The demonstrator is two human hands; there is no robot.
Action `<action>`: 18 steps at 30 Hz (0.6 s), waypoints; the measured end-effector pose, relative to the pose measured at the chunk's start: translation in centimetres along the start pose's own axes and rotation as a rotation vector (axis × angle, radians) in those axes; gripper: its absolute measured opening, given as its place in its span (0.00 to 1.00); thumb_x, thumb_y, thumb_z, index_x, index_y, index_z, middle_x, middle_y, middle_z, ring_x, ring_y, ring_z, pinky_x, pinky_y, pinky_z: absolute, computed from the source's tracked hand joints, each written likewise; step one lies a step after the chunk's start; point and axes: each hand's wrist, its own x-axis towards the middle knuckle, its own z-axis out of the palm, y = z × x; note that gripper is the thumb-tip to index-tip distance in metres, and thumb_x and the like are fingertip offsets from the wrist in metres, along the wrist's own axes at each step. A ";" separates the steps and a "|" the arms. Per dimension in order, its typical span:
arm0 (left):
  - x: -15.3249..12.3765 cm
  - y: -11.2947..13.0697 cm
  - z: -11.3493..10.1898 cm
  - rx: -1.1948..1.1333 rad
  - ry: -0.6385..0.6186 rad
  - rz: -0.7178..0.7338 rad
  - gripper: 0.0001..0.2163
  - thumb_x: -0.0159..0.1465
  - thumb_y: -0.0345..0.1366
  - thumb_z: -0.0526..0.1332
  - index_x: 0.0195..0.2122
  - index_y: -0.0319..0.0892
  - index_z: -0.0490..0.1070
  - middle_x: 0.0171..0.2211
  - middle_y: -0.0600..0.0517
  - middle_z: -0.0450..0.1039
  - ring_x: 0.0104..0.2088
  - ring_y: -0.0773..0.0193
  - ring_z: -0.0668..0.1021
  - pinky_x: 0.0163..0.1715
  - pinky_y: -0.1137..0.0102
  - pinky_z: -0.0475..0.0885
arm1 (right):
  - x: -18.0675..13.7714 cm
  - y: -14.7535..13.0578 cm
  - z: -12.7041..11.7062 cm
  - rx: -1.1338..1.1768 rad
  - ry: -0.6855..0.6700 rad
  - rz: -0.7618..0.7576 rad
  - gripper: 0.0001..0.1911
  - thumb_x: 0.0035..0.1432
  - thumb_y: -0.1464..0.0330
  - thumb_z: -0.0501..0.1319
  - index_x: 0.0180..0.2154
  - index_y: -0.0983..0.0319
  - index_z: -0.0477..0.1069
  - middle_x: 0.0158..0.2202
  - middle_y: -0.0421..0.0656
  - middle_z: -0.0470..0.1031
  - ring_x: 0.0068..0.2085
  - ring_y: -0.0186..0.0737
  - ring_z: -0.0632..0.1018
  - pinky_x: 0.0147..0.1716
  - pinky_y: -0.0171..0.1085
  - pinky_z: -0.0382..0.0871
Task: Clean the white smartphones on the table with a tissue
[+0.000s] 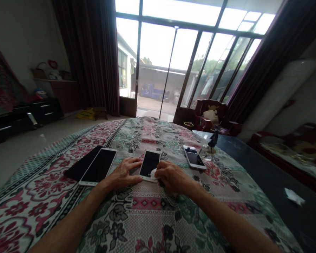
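Observation:
Between my hands a white smartphone (150, 163) with a dark screen lies flat on the patterned tablecloth (147, 214). My left hand (125, 172) rests along its left edge, fingers stretched out and thumb at the lower corner. A white tissue (153, 173) is bunched under the fingers of my right hand (171, 175), pressed on the lower right of the screen. To the left, a larger white tablet (98, 167) lies partly over a black flat case (80, 165). Another white smartphone (194, 157) lies to the right, reflecting the window.
Past the right-hand phone stands a small dark figurine (212, 140) on a clear base. A dark glossy table (268, 179) adjoins on the right, with a crumpled white tissue (294, 196) on it. Farther back are a wooden chair (210, 112) and glass doors (158, 77).

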 end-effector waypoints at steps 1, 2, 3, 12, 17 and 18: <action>0.0 0.0 0.0 -0.005 0.003 0.007 0.29 0.57 0.48 0.63 0.59 0.47 0.65 0.63 0.47 0.60 0.63 0.49 0.60 0.62 0.54 0.55 | 0.2 0.6 0.2 -0.023 0.039 0.034 0.16 0.58 0.77 0.53 0.38 0.57 0.76 0.40 0.44 0.72 0.40 0.37 0.70 0.39 0.36 0.62; 0.0 -0.1 0.0 -0.009 0.003 0.013 0.29 0.57 0.48 0.63 0.59 0.47 0.65 0.63 0.47 0.60 0.63 0.50 0.60 0.62 0.55 0.55 | 0.5 1.3 0.3 -0.048 0.072 0.070 0.16 0.59 0.77 0.53 0.40 0.57 0.76 0.41 0.45 0.72 0.40 0.38 0.70 0.39 0.36 0.62; 0.0 -0.1 0.0 -0.012 0.000 0.015 0.29 0.57 0.48 0.63 0.59 0.46 0.65 0.63 0.47 0.60 0.63 0.50 0.60 0.62 0.56 0.54 | 0.7 1.8 0.5 -0.070 0.088 0.100 0.16 0.59 0.77 0.52 0.42 0.57 0.75 0.42 0.46 0.72 0.41 0.39 0.70 0.39 0.36 0.62; 0.1 0.1 0.0 0.011 -0.018 -0.039 0.30 0.57 0.49 0.63 0.59 0.46 0.65 0.63 0.46 0.59 0.63 0.49 0.59 0.63 0.54 0.53 | 0.3 -1.2 0.8 -0.160 0.013 0.030 0.11 0.59 0.75 0.56 0.39 0.59 0.74 0.40 0.46 0.71 0.39 0.40 0.69 0.37 0.36 0.61; 0.0 0.3 -0.1 0.003 -0.020 -0.039 0.29 0.57 0.49 0.62 0.59 0.46 0.66 0.63 0.46 0.60 0.63 0.47 0.60 0.62 0.52 0.54 | 1.6 0.0 1.1 -0.132 0.036 0.069 0.14 0.61 0.75 0.54 0.42 0.56 0.75 0.43 0.45 0.72 0.40 0.40 0.69 0.39 0.36 0.61; 0.0 0.4 -0.1 -0.001 -0.019 -0.033 0.29 0.57 0.49 0.62 0.59 0.46 0.66 0.63 0.46 0.61 0.63 0.47 0.60 0.62 0.52 0.54 | 2.0 0.7 1.1 -0.137 0.049 0.095 0.15 0.61 0.76 0.54 0.43 0.55 0.75 0.44 0.45 0.72 0.41 0.40 0.69 0.40 0.36 0.61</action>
